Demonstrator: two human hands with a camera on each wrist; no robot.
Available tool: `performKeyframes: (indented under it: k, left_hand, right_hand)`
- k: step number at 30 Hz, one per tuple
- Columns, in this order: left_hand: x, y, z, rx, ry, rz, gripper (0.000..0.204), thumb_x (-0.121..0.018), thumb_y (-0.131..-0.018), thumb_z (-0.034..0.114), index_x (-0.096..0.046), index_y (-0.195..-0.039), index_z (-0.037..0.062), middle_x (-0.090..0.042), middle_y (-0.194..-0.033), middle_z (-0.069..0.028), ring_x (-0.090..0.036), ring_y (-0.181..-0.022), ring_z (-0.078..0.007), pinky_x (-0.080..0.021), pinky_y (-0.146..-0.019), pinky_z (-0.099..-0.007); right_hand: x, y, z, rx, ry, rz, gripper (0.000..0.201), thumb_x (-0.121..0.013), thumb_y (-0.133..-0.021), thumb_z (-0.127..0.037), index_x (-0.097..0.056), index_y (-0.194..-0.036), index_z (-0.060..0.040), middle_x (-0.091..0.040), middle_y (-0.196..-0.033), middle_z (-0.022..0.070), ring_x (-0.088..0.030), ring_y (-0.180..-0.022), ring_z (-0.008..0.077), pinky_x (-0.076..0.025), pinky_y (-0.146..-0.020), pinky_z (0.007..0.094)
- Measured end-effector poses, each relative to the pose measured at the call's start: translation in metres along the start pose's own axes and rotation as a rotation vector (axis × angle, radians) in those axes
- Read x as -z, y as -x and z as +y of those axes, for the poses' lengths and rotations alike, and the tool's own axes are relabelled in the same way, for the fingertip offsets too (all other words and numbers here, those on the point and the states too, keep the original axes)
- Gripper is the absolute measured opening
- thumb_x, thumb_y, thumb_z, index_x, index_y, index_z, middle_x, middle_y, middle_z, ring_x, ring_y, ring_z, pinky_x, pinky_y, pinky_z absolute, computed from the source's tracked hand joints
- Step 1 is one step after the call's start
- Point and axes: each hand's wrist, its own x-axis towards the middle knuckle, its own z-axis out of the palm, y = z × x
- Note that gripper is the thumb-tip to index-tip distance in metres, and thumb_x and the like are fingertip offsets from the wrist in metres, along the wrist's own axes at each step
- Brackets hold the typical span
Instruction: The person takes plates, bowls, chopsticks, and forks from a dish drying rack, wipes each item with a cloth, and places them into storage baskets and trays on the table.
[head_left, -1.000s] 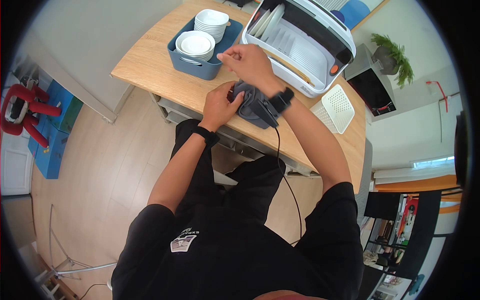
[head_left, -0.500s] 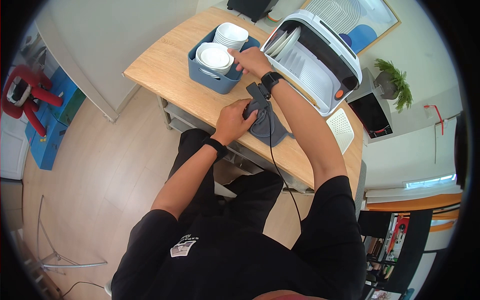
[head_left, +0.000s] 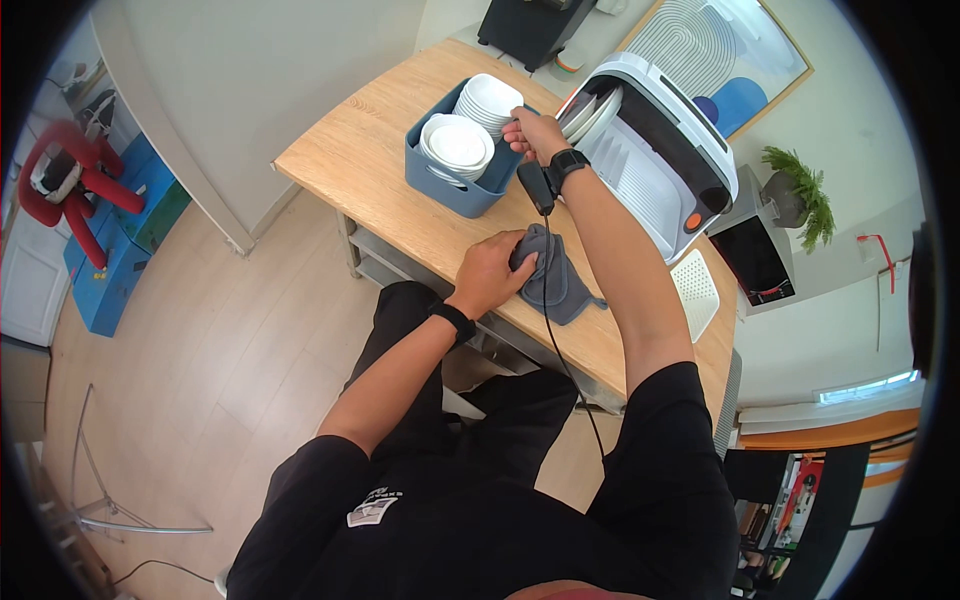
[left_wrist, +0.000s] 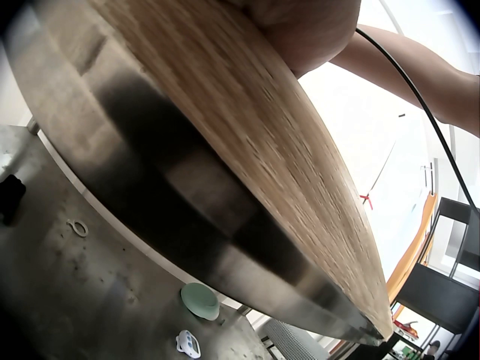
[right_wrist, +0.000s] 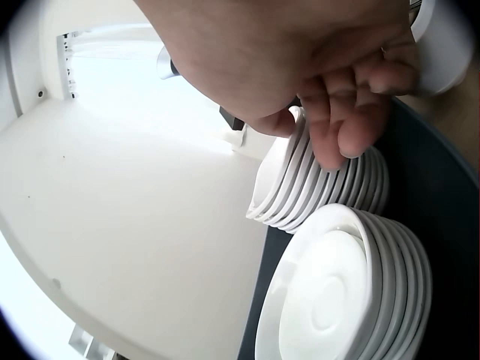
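Note:
My left hand (head_left: 490, 272) holds a grey cloth (head_left: 562, 290) at the table's front edge, thumb along its near side. In the left wrist view only part of that hand (left_wrist: 307, 30) shows, above the wooden edge. My right hand (head_left: 538, 136) is at the back stack of white bowls (head_left: 492, 98) in a blue bin (head_left: 455, 195). In the right wrist view its thumb and curled fingers (right_wrist: 324, 142) pinch the top bowl (right_wrist: 271, 176) by its rim. Beside them stands a second stack of white dishes (right_wrist: 330, 300), a small saucer-like dish on top.
A white dish rack (head_left: 640, 190) with an open lid holds upright plates (head_left: 598, 115), right of the bin. A white perforated basket (head_left: 695, 292) stands at the table's right. A black cable (head_left: 560, 350) hangs from the right wrist camera. A microwave (head_left: 755, 250) stands beyond.
My right hand has moved from above the cloth to the back bowl stack in the bin. My left hand stays on the cloth, which now lies flatter. The head view has shifted.

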Motion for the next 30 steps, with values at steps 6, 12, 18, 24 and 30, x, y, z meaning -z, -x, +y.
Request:
performKeyframes:
  k: [6,12,18,24,30]
  left_hand:
    - [-0.002,0.000,-0.001,-0.024,-0.004,0.009,0.034,-0.068,-0.083,0.021,-0.064,-0.107,-0.0027,-0.067,-0.092,-0.0192,-0.066,-0.078,-0.0360,-0.053,-0.072,-0.0408]
    - [-0.002,0.000,-0.002,-0.017,-0.013,0.009,0.034,-0.068,-0.083,0.021,-0.064,-0.107,-0.0027,-0.067,-0.092,-0.0195,-0.066,-0.079,-0.0363,-0.053,-0.071,-0.0409]
    - [-0.001,0.001,-0.002,-0.013,0.002,0.005,0.034,-0.068,-0.083,0.021,-0.064,-0.108,-0.0022,-0.067,-0.093,-0.0199,-0.065,-0.079,-0.0366,-0.053,-0.071,-0.0411]
    - [-0.004,-0.001,-0.005,0.000,0.000,0.020,0.034,-0.069,-0.083,0.021,-0.065,-0.107,-0.0020,-0.068,-0.090,-0.0195,-0.065,-0.076,-0.0358,-0.053,-0.070,-0.0402]
    - [-0.003,-0.001,-0.002,0.062,0.097,0.036,0.031,-0.070,-0.084,0.019,-0.066,-0.106,-0.0019,-0.069,-0.088,-0.0175,-0.067,-0.071,-0.0284,-0.054,-0.064,-0.0358]
  right_hand:
    - [-0.001,0.000,-0.009,0.019,-0.005,0.060,0.024,-0.058,-0.089,-0.030,-0.068,-0.085,-0.0083,-0.067,-0.072,-0.0020,-0.058,-0.052,0.0050,-0.036,-0.043,0.0226]
    - [0.005,0.000,-0.007,0.074,-0.038,0.152,0.025,-0.059,-0.087,-0.029,-0.070,-0.086,-0.0061,-0.070,-0.075,0.0015,-0.062,-0.058,0.0077,-0.040,-0.047,0.0238]
    - [0.034,0.008,0.002,0.201,-0.043,0.100,0.029,-0.058,-0.089,-0.029,-0.067,-0.093,-0.0017,-0.070,-0.083,0.0061,-0.066,-0.066,0.0126,-0.048,-0.054,0.0253]
    - [0.080,0.070,0.037,0.285,-0.062,0.011,0.026,-0.057,-0.093,-0.026,-0.063,-0.099,-0.0018,-0.067,-0.089,0.0085,-0.070,-0.075,0.0159,-0.053,-0.060,0.0252]
    - [0.117,0.130,0.094,0.191,0.033,0.018,0.017,-0.059,-0.095,-0.023,-0.063,-0.093,-0.0057,-0.067,-0.085,0.0040,-0.070,-0.080,0.0119,-0.054,-0.065,0.0212]
